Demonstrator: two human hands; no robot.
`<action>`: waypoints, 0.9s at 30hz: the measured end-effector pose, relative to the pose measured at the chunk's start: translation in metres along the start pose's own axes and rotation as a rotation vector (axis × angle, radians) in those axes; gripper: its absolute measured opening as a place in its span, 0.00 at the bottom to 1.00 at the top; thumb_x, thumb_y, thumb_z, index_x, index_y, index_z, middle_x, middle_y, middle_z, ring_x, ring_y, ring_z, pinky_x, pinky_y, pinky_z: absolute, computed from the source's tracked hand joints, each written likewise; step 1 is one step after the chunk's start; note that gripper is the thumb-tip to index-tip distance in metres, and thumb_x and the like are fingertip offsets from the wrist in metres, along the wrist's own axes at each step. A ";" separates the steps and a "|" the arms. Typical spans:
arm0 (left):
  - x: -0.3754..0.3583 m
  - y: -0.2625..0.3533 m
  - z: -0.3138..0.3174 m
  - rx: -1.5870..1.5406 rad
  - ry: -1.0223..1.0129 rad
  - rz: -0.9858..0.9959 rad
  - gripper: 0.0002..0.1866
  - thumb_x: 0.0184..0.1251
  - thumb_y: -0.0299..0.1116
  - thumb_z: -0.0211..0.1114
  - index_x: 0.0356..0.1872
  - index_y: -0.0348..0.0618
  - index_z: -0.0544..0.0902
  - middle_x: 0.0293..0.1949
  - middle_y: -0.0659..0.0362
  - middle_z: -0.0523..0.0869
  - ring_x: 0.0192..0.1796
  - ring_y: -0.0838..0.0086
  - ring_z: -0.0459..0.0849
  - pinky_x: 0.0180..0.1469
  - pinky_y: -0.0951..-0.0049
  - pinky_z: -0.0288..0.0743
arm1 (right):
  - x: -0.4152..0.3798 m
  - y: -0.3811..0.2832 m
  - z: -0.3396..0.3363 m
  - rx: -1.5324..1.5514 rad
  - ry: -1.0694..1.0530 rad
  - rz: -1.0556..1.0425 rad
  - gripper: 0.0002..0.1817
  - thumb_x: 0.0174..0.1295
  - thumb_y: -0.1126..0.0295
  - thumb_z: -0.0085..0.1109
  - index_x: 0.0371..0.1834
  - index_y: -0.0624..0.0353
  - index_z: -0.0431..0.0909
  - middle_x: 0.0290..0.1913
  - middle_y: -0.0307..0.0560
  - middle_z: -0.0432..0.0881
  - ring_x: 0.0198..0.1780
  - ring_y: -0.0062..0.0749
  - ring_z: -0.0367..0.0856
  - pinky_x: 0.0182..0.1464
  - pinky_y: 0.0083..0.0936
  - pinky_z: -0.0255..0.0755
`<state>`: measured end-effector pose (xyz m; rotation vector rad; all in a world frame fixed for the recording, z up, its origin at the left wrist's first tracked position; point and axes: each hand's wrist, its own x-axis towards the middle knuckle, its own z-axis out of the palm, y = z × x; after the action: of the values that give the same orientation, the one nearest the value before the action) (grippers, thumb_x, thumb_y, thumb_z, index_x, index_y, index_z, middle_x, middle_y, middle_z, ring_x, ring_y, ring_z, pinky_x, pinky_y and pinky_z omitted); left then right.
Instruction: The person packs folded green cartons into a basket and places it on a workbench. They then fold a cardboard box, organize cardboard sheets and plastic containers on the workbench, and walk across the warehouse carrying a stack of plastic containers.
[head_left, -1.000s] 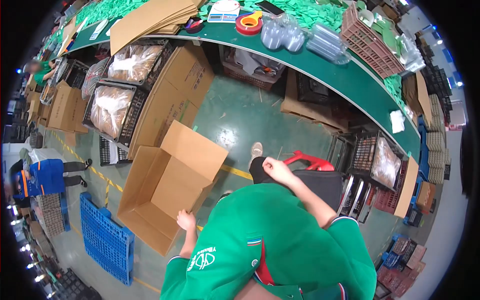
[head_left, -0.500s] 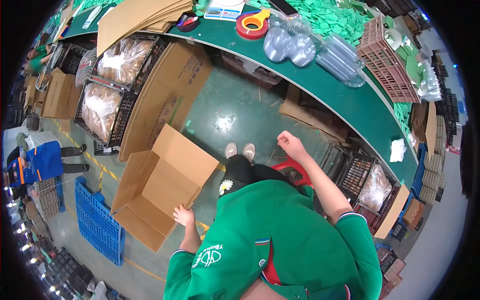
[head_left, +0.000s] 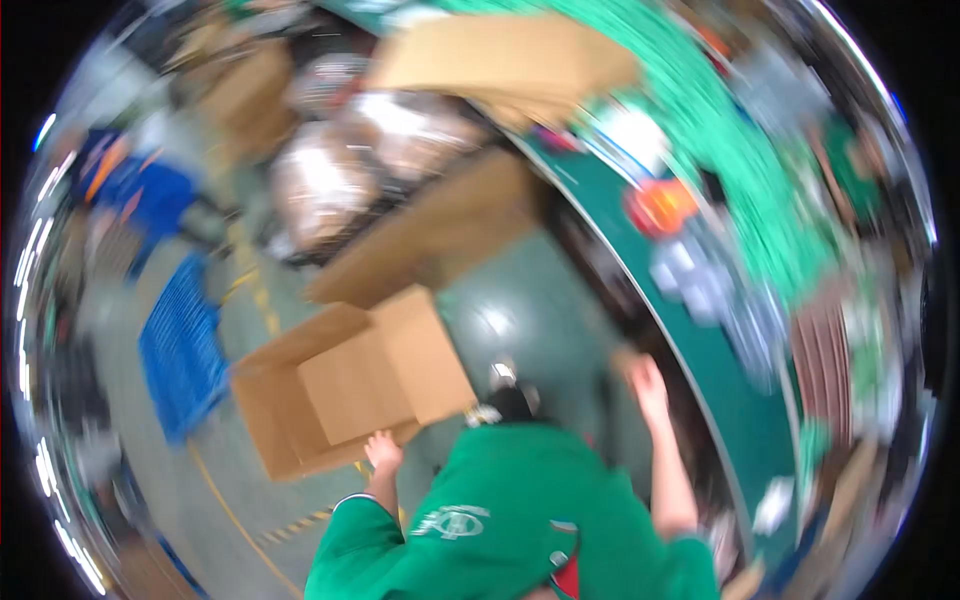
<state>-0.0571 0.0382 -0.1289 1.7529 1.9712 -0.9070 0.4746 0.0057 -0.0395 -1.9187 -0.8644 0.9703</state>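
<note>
A brown cardboard box (head_left: 355, 385) with its top open and its flaps spread is tilted beside me on the left. My left hand (head_left: 383, 452) is closed on its near edge, fingers over the cardboard. My right hand (head_left: 648, 388) is raised on the right, close to the edge of the green worktable (head_left: 690, 345). Motion smears its fingers, so whether it holds anything does not show.
Flat cardboard sheets (head_left: 500, 60), a roll of tape (head_left: 660, 207), clear plastic packs (head_left: 690, 275) and green pieces (head_left: 720, 130) lie on the worktable. Bagged goods (head_left: 325, 185) stand at the left behind a cardboard panel (head_left: 430, 235). A blue pallet (head_left: 183, 345) and another person (head_left: 150, 190) are farther left.
My view has swung to the right, blurring the scene. The box has turned a little, with my left hand still at its edge. My right hand now appears nearer the worktable edge.
</note>
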 end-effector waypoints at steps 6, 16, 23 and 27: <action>-0.016 -0.002 0.026 -0.268 0.133 -0.162 0.14 0.56 0.38 0.52 0.41 0.51 0.80 0.46 0.57 0.76 0.52 0.66 0.71 0.53 0.62 0.62 | 0.017 0.003 0.016 -0.096 -0.236 -0.238 0.06 0.58 0.68 0.54 0.33 0.57 0.77 0.33 0.46 0.80 0.33 0.29 0.76 0.35 0.24 0.71; -0.012 0.000 0.023 -0.315 0.165 -0.133 0.13 0.53 0.37 0.55 0.39 0.52 0.82 0.43 0.59 0.78 0.51 0.67 0.71 0.52 0.63 0.60 | 0.076 0.017 0.102 -0.164 -0.482 -0.279 0.03 0.56 0.75 0.52 0.30 0.56 0.77 0.22 0.39 0.76 0.24 0.24 0.72 0.27 0.21 0.67; -0.019 0.009 0.020 -0.358 0.146 -0.085 0.15 0.53 0.36 0.54 0.43 0.55 0.80 0.47 0.60 0.75 0.55 0.67 0.67 0.55 0.62 0.56 | 0.077 -0.017 0.124 -0.131 -0.600 0.005 0.05 0.56 0.78 0.47 0.25 0.61 0.73 0.21 0.40 0.75 0.21 0.21 0.72 0.22 0.17 0.63; -0.032 0.014 0.002 -0.372 0.105 -0.050 0.22 0.49 0.33 0.56 0.50 0.56 0.76 0.51 0.61 0.72 0.56 0.67 0.65 0.56 0.63 0.55 | 0.084 -0.021 0.122 -0.147 -0.623 -0.008 0.07 0.55 0.79 0.46 0.24 0.61 0.74 0.20 0.42 0.76 0.21 0.21 0.72 0.22 0.17 0.63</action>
<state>-0.0383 0.0135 -0.1133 1.5696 2.0946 -0.4303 0.4053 0.1266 -0.0941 -1.7410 -1.3195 1.5754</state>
